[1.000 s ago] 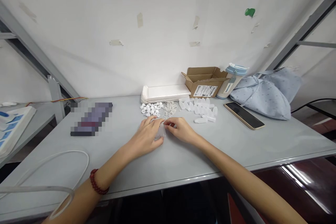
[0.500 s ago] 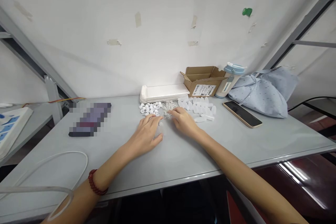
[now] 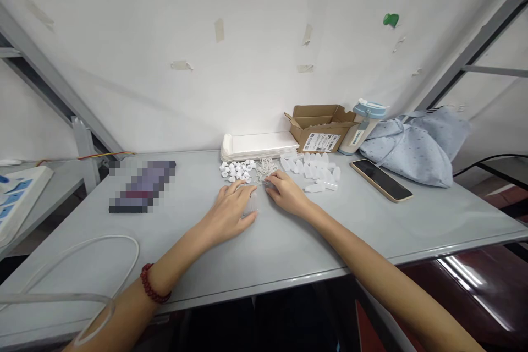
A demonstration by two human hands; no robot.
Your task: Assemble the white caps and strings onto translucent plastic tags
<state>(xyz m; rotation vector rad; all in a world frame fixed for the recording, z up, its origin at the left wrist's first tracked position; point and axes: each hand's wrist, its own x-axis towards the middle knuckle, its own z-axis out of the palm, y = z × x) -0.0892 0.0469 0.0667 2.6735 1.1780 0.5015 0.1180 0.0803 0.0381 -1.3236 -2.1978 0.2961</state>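
My left hand (image 3: 228, 210) rests on the grey table (image 3: 289, 242), its fingers curled around a small clear plastic bottle (image 3: 251, 204). My right hand (image 3: 285, 191) lies just right of it, fingertips pinched at the near edge of a heap of thin white strings (image 3: 265, 168); what they pinch is too small to name. Behind my left hand lies a cluster of several small white caps (image 3: 237, 170). A group of several clear little bottles (image 3: 313, 170) lies behind my right hand.
A stack of white trays (image 3: 259, 146), an open cardboard box (image 3: 319, 126) and a blue-lidded cup (image 3: 363, 126) stand by the wall. A phone (image 3: 380, 179) and a blue cloth bag (image 3: 412, 148) lie right. A clear tube (image 3: 103, 242) loops at front left.
My right hand left the bottle in my left hand, reached back to the string heap and has now drawn a little nearer again. My left hand stayed almost still.
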